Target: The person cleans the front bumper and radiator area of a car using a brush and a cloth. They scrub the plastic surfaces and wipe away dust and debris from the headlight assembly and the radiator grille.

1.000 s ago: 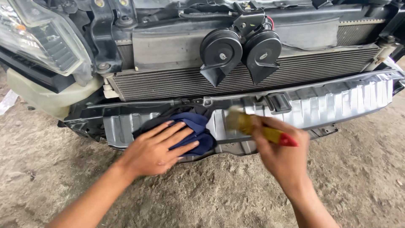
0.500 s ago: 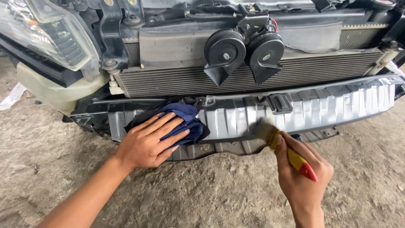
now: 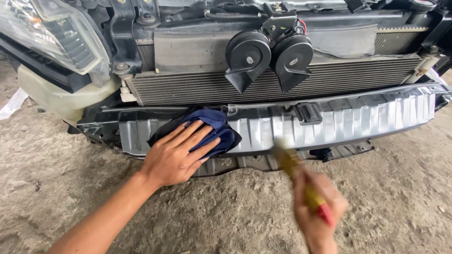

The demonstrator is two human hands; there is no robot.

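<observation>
A: On the ribbed silver bumper beam, left of centre: one dark blue cloth, bunched. Left hand lies flat on it, fingers spread, palm pressing it to the metal.

B: Right hand?

A: Right hand, low in the view and blurred, is closed around a paintbrush with a yellow handle and red end. Bristles point up toward the beam's lower edge; whether they touch it I cannot tell.

B: Items above the beam?

A: Finned radiator running the full width. Two black snail-shaped horns side by side on a bracket in front of it. Clear headlamp at upper left, with a whitish plastic reservoir beneath it.

B: Below?

A: Rough grey concrete floor, dusty. A scrap of white material lies at the far left edge, well apart from both hands.
</observation>
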